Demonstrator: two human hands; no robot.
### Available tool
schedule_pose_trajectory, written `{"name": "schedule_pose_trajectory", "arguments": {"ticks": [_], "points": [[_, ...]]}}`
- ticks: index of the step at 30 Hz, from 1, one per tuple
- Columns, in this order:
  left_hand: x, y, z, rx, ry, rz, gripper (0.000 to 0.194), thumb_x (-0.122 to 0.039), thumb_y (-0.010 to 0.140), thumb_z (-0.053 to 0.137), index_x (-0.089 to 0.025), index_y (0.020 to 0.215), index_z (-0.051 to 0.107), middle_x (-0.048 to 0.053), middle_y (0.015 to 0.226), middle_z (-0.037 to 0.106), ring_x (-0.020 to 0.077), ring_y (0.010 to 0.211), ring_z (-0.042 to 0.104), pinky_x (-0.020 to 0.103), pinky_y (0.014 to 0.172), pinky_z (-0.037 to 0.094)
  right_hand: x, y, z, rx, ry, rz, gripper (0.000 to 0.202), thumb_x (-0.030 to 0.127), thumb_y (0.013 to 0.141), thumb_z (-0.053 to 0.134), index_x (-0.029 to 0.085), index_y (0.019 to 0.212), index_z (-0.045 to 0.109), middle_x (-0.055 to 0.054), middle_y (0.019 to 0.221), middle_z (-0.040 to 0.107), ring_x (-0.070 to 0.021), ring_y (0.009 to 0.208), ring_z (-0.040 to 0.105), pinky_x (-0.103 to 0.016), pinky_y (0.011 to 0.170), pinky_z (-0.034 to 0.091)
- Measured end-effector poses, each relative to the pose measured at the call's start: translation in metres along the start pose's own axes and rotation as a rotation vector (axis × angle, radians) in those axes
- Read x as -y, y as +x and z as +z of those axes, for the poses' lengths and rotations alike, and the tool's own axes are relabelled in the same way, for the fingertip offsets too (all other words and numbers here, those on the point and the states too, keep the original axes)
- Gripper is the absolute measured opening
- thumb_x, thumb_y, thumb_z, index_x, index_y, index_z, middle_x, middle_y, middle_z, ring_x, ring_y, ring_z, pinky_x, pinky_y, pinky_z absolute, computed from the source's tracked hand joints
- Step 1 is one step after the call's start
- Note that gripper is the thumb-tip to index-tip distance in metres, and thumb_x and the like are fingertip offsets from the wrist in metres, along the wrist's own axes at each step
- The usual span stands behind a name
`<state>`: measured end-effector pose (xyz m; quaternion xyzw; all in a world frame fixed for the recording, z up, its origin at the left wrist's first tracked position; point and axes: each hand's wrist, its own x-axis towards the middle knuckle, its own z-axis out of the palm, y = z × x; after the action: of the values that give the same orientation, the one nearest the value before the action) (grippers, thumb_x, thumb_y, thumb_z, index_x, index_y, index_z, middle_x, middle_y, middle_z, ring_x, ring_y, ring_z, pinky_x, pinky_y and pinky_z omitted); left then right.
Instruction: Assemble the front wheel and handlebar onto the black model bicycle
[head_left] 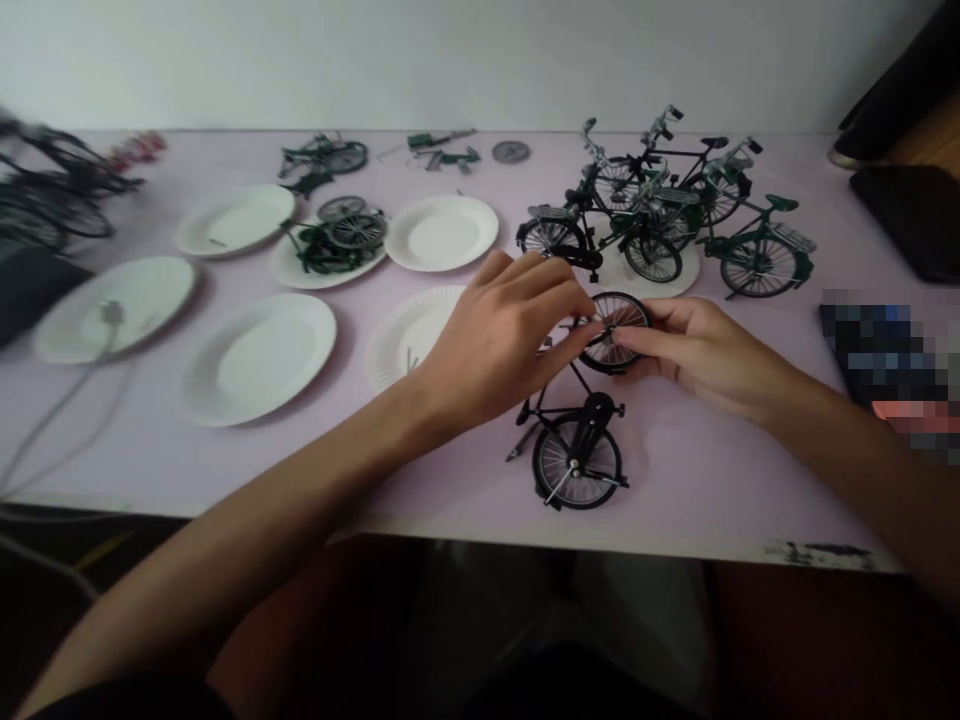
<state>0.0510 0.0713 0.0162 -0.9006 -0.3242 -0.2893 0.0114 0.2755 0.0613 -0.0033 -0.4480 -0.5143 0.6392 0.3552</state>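
A small black model bicycle [576, 455] lies on its side near the table's front edge, its rear wheel toward me. Its other wheel [616, 335] is between my two hands. My right hand [694, 350] pinches that wheel from the right, the thumb near the hub. From the left, my left hand [510, 325] reaches over the frame, with its thumb and fingers closed together at the hub. Whether a small part sits between those fingertips is hidden.
Several assembled model bicycles [761, 265] stand at the back right. White paper plates [259, 355] spread across the left and middle, one bearing green bicycle parts [330, 245]. A cable [56, 410] crosses the left; a dark phone-like object [862, 350] lies at the right.
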Motion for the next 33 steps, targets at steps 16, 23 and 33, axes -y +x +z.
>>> {"name": "schedule_pose_trajectory", "arguments": {"ticks": [16, 23, 33], "points": [[0.058, -0.07, -0.065, 0.163, 0.114, -0.283, 0.011, -0.022, 0.097, 0.058, -0.019, 0.102, 0.068, 0.007, 0.103, 0.075, 0.0173, 0.091, 0.07, 0.036, 0.084, 0.057, 0.007, -0.001, 0.004, -0.08, 0.235, 0.056, 0.009, 0.026, 0.08, 0.082, 0.02, 0.08, 0.075, -0.005, 0.094, 0.066, -0.012, 0.078, 0.061, -0.019, 0.068, 0.063], [0.071, -0.063, -0.037, 0.279, 0.168, -0.229, 0.021, -0.012, 0.095, 0.056, -0.016, 0.112, 0.067, 0.011, 0.11, 0.075, 0.0215, 0.097, 0.072, 0.037, 0.086, 0.058, 0.005, -0.004, 0.004, 0.004, 0.163, 0.06, 0.012, 0.025, 0.081, 0.081, 0.02, 0.092, 0.078, -0.007, 0.1, 0.07, -0.0143, 0.082, 0.067, -0.022, 0.074, 0.065], [0.051, -0.073, -0.053, 0.302, 0.244, -0.167, 0.021, -0.013, 0.101, 0.05, -0.013, 0.114, 0.066, 0.013, 0.113, 0.075, 0.0223, 0.098, 0.071, 0.036, 0.082, 0.056, 0.01, -0.006, 0.007, 0.025, 0.065, 0.051, 0.031, 0.022, 0.083, 0.079, 0.015, 0.112, 0.073, -0.011, 0.111, 0.073, -0.0159, 0.089, 0.072, -0.022, 0.077, 0.066]]}}
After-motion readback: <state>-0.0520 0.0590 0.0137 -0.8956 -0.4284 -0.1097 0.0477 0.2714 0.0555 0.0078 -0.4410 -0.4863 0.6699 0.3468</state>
